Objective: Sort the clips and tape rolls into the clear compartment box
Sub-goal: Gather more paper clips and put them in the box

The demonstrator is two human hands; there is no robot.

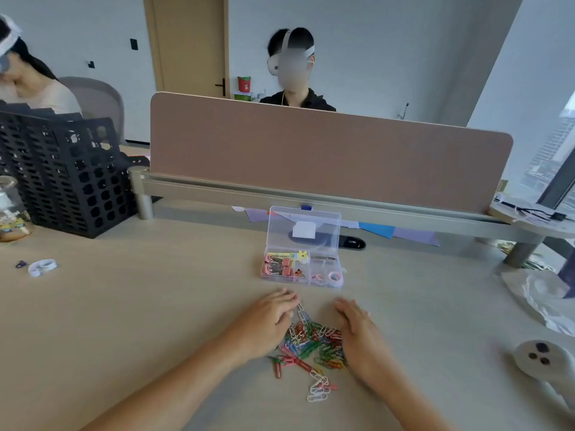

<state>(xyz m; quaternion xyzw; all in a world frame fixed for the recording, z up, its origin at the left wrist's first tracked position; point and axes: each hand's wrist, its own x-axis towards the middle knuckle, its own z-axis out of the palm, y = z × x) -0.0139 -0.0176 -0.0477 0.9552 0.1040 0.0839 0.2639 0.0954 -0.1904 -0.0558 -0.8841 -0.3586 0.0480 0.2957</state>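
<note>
While both hands are lying flat on the desk (130, 306), a pile of coloured paper clips (311, 343) is sitting between them, on the near side of the clear box (303, 248). Left hand (267, 321) is resting palm down on the pile's left edge, fingers spread and extended, touching the clips but not clenched on anything. Right hand (357, 331) is lying on the pile's right edge, fingers straight and together, also released, nothing grasped. A short chain of white clips (317, 388) is trailing off the pile's near end, and a couple of silver clips (301, 311) are pointing from the pile toward the box.

Box is sitting just beyond the pile with its lid (305, 227) standing open, tilted back. Pink binder clips (277, 265) are filling its left compartments, with a small yellow animal-shaped clip (303, 256) beside them toward the middle. A pink tape roll (335, 277) is lying in the near right compartment, a smaller pink ring (318, 278) just left of it. A metal item in the far right compartment is too blurred to identify.

Well left of the box, a white tape roll (42, 266) is lying loose on the desk with a small purple clip (21, 264) just beside it. Farther left and beyond, a black perforated basket (62, 175) is standing next to a glass jar (11, 209). Behind the box a brown divider panel (326, 157) is running across the desk
</note>
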